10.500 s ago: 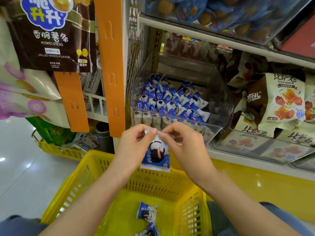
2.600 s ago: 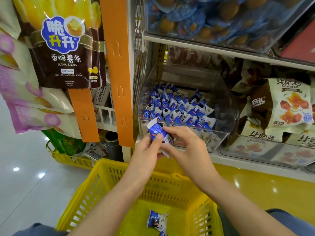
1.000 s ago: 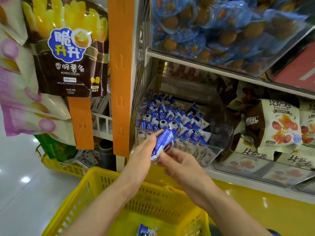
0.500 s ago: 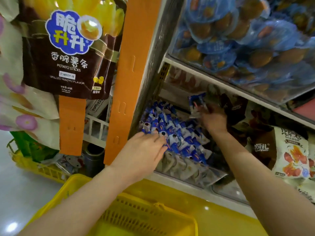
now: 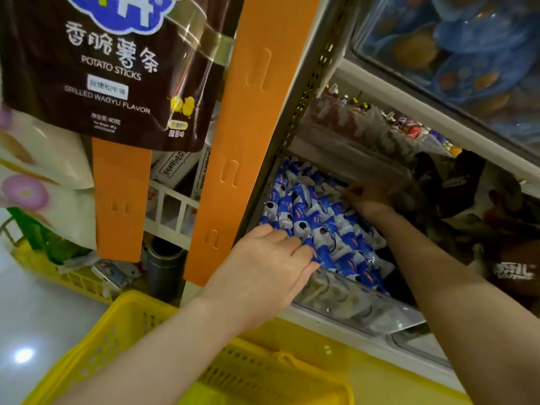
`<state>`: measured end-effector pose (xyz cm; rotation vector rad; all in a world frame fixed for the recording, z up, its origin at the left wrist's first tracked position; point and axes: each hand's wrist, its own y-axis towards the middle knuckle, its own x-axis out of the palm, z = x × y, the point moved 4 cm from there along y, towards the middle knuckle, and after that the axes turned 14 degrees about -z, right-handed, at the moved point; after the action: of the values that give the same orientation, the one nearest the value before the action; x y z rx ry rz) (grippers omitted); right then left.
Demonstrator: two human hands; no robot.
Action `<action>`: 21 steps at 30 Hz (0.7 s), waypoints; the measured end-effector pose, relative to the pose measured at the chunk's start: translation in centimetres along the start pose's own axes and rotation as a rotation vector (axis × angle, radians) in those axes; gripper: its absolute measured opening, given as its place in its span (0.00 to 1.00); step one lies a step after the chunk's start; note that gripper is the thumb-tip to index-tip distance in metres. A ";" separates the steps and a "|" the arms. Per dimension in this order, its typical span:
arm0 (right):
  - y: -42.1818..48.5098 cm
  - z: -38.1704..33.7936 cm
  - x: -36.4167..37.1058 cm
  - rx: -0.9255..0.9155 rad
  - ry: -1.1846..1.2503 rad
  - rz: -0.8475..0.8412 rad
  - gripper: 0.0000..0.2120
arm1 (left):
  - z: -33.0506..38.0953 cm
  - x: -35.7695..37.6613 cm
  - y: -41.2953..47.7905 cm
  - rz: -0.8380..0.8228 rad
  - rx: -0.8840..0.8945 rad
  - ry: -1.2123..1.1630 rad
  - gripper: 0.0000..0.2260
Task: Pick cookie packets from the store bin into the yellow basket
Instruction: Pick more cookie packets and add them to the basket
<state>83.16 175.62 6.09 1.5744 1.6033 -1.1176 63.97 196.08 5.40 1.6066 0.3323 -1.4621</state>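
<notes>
A clear store bin (image 5: 336, 296) on the lower shelf holds several blue-and-white cookie packets (image 5: 321, 223). My left hand (image 5: 263, 267) reaches over the bin's front wall, and its fairly straight fingers rest on the nearest packets. My right hand (image 5: 368, 197) is deep at the back of the bin, down on the pile. Its fingers are in shadow and blurred, so I cannot tell whether they hold a packet. The yellow basket (image 5: 122, 325) sits below my arms; only its rim and far wall show.
An orange hanging strip (image 5: 251, 141) and a brown potato-sticks bag (image 5: 111, 68) hang left of the bin. Dark snack bags (image 5: 453, 182) fill the shelf to the right. A shelf bin of blue packs (image 5: 467, 54) overhangs. Another yellow basket (image 5: 43, 267) stands on the floor.
My right hand, which held a packet raised at the back of the bin, has dropped onto the pile. My left hand stays on the front packets. The view has moved closer.
</notes>
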 end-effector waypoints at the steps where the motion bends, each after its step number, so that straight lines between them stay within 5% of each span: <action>1: 0.0 0.2 -0.2 0.000 0.003 0.030 0.09 | 0.0 0.0 0.0 0.002 -0.003 0.002 0.16; 5: 0.1 1.0 -1.0 0.067 0.019 0.201 0.13 | -0.1 0.1 0.1 0.003 -0.009 0.005 0.16; 17: 0.5 1.4 -1.1 0.141 0.031 -0.064 0.15 | 0.1 0.2 0.0 -0.018 0.008 -0.032 0.17; 21: 0.0 1.2 -1.3 0.089 0.049 0.064 0.09 | 0.0 0.2 0.0 -0.039 -0.001 -0.033 0.18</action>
<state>83.11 173.99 6.69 1.7115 1.5419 -1.1383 63.98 195.99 5.27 1.5813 0.3474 -1.5162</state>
